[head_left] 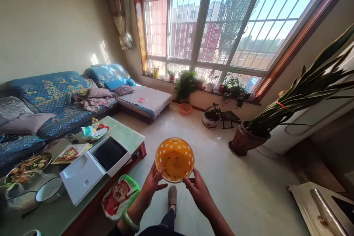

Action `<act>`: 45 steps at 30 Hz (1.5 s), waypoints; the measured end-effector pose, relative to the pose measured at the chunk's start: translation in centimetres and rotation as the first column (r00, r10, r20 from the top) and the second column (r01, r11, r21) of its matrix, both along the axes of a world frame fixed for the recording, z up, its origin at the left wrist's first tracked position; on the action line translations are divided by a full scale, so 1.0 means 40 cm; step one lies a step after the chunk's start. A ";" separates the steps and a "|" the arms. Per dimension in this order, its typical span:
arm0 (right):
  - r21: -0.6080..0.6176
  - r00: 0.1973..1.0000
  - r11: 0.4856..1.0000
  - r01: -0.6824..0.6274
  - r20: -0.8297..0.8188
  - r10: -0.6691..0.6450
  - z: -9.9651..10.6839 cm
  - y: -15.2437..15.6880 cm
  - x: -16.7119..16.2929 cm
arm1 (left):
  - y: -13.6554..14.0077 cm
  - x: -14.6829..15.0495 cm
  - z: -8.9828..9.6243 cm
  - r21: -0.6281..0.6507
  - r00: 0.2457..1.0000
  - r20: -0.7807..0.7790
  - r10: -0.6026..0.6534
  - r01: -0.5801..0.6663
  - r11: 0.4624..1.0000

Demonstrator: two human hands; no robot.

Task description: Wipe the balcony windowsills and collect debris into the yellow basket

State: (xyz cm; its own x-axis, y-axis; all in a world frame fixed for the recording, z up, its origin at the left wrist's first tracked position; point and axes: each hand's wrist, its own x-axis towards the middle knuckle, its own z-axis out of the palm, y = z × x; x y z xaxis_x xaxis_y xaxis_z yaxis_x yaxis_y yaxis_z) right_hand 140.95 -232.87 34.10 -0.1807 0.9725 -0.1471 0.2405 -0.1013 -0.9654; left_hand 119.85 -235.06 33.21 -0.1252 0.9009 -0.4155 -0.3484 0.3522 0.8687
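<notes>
An orange bowl (174, 151) with white square spots is held out in front of me, above the floor. Some liquid with small dark bits seems to lie in its bottom. My left hand (153, 184) grips the bowl's lower left side, thumb over the rim. On the lower right side, my right hand (197, 187) holds the rim, its fingers partly hidden beneath. A pale bangle (131, 222) circles my left wrist. Below the bowl, one of my shoes (172, 195) shows on the floor.
At left stands a glass-topped coffee table (121, 131) with an open white box (83, 180), a food basin (29, 166) and a white bowl (49, 188). Beside it is a green bin (133, 188). A large potted plant (245, 138) stands right, a smaller pot (211, 118) ahead.
</notes>
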 end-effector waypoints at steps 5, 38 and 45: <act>0.019 0.999 0.999 0.042 0.016 -0.043 -0.004 0.396 0.008 | 0.407 0.022 -0.005 -0.022 0.999 0.024 -0.047 0.048 0.999; 0.040 0.928 0.928 -0.369 -0.045 0.371 -0.065 2.930 -0.413 | 2.803 -0.398 -0.045 -0.140 0.960 0.059 0.275 -0.265 0.954; -0.002 0.982 0.982 -0.190 0.001 0.190 -0.032 3.399 -0.477 | 3.354 -0.493 0.006 -0.121 0.992 0.029 0.122 -0.118 0.986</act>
